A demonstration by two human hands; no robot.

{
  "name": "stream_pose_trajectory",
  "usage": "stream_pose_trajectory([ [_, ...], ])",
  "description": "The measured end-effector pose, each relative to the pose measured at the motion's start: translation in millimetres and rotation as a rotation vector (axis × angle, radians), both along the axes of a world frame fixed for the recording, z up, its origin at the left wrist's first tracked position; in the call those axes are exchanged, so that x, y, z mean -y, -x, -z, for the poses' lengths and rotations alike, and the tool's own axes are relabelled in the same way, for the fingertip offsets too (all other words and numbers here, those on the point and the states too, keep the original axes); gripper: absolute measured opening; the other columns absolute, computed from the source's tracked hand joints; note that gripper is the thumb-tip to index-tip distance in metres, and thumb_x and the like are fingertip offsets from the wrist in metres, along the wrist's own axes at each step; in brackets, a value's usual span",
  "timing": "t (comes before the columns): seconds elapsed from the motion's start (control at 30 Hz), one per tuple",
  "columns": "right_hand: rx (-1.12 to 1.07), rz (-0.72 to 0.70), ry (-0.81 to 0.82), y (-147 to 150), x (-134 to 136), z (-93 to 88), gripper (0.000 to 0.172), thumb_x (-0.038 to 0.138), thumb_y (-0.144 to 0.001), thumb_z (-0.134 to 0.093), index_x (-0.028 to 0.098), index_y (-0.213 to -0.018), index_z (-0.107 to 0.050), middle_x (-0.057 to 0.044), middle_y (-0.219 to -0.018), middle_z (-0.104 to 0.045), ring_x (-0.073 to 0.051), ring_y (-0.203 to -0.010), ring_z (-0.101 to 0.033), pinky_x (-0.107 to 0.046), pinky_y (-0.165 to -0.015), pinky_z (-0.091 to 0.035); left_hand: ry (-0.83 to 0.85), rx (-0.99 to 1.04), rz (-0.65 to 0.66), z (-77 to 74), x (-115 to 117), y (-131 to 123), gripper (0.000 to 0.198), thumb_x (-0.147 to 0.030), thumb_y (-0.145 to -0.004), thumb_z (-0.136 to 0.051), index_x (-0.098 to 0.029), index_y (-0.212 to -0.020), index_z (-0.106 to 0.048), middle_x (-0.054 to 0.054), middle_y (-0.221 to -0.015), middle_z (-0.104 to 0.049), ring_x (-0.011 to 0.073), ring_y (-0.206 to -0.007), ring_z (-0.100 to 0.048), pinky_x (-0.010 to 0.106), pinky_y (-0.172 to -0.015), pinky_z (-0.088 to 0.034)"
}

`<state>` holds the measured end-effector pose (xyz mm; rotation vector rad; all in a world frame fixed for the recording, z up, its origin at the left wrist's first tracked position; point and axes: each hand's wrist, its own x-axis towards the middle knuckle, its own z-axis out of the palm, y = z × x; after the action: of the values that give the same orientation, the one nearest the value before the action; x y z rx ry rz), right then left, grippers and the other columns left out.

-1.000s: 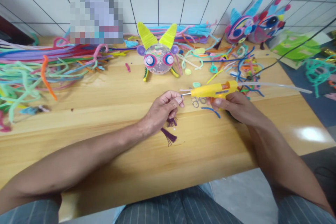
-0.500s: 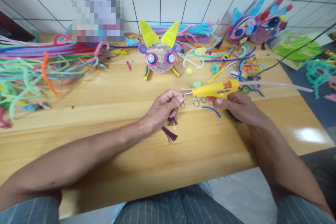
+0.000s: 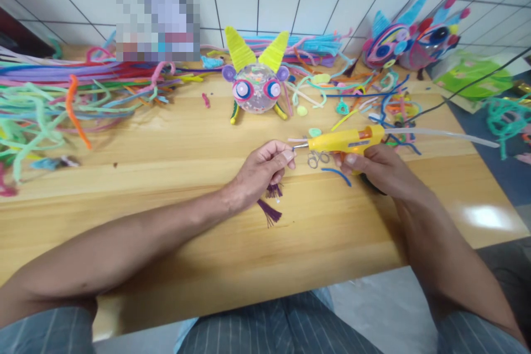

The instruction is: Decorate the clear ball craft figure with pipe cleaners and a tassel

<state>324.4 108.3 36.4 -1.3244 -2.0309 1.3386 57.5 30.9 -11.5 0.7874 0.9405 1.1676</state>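
A yellow hot glue gun is gripped in my right hand, its metal nozzle pointing left and a long clear glue stick coming out of its back. My left hand is closed in a pinch at the nozzle tip. A tiny dark bit shows at its fingertips, too small to name. Purple tassels lie on the table just below that hand. Under the gun sit scissors, of which the handle loops show, and a short piece of blue pipe cleaner.
A clear ball figure with yellow ears stands behind my hands. Two similar figures are at the back right. Piles of pipe cleaners cover the left, with more scraps at right. A black cable crosses the right side.
The view has shifted slightly, so everything appears a little to the right. Both hands keep the same hold, with the nozzle still at my left fingertips.
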Motion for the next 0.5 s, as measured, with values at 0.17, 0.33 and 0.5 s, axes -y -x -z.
stream_pose_trajectory([
  [0.17,-0.001,0.012,-0.008,1.5,0.4,1.1,0.074,0.099,-0.075,-0.075,0.026,-0.064,-0.068,-0.006,-0.08,-0.068,-0.024,-0.079,-0.06,-0.036,-0.074,-0.056,-0.005,0.014,0.003,-0.5,-0.6,-0.6,0.027,-0.036,-0.091,-0.085,-0.017,-0.088,-0.065,-0.003,-0.079,-0.068,0.003,-0.05,-0.042,0.017,-0.046,-0.031],
  [0.33,-0.02,0.006,0.005,2.1,1.0,1.7,0.072,0.097,-0.075,-0.077,0.026,-0.066,-0.068,-0.005,-0.078,-0.067,-0.023,-0.076,-0.059,-0.036,-0.073,-0.055,0.004,0.017,-0.001,-1.1,0.1,-0.9,0.027,-0.036,-0.091,-0.085,-0.018,-0.089,-0.065,-0.003,-0.081,-0.069,0.0032,-0.051,-0.042,0.017,-0.046,-0.03],
  [0.5,-0.014,0.008,0.013,1.4,0.3,1.7,0.073,0.097,-0.074,-0.077,0.026,-0.067,-0.069,-0.006,-0.078,-0.066,-0.024,-0.077,-0.058,-0.036,-0.073,-0.054,0.007,0.021,0.01,-1.3,-0.2,-1.2,0.028,-0.037,-0.091,-0.086,-0.018,-0.089,-0.065,-0.003,-0.081,-0.069,0.0033,-0.051,-0.042,0.017,-0.046,-0.03],
])
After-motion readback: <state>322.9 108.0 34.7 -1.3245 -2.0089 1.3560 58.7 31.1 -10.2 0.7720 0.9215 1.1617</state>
